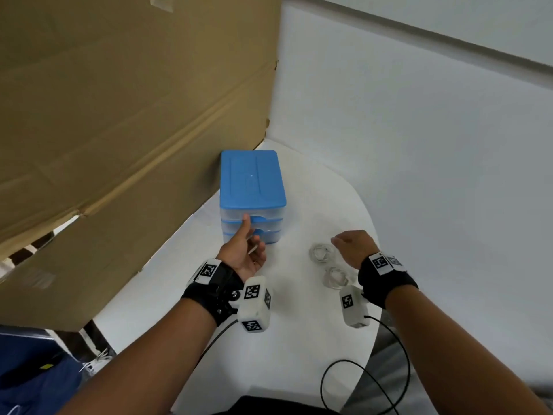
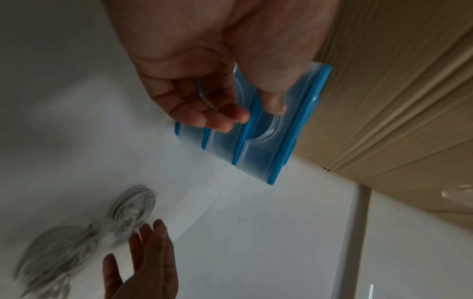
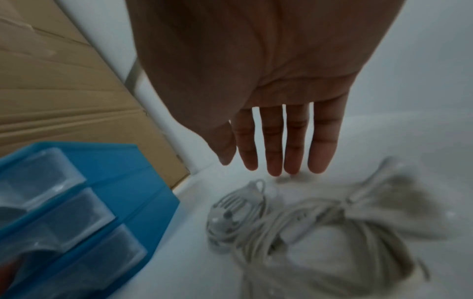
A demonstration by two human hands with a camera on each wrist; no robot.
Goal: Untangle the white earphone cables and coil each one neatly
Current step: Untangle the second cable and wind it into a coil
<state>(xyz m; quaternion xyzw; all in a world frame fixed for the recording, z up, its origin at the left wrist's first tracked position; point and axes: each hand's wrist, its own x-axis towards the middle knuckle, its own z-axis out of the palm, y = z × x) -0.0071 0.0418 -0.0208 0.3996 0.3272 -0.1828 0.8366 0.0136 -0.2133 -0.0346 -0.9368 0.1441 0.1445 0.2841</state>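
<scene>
Left hand [image 1: 244, 253] thumb touches drawer box [image 1: 253, 193]; right hand [image 1: 354, 248] flat (empty).

A blue-lidded drawer box [image 1: 253, 187] stands on the white table [image 1: 299, 339] against brown cardboard [image 1: 119, 115].

Two coiled white earphone cables [image 1: 321, 252] [image 1: 336, 277] on one white table [image 1: 299, 339]. One blue drawer unit [image 1: 253, 187], three drawers. One cardboard sheet [image 1: 119, 115]. Two hands: left hand [image 1: 244, 253], right hand [image 1: 354, 247]. Two wrist cameras.
</scene>
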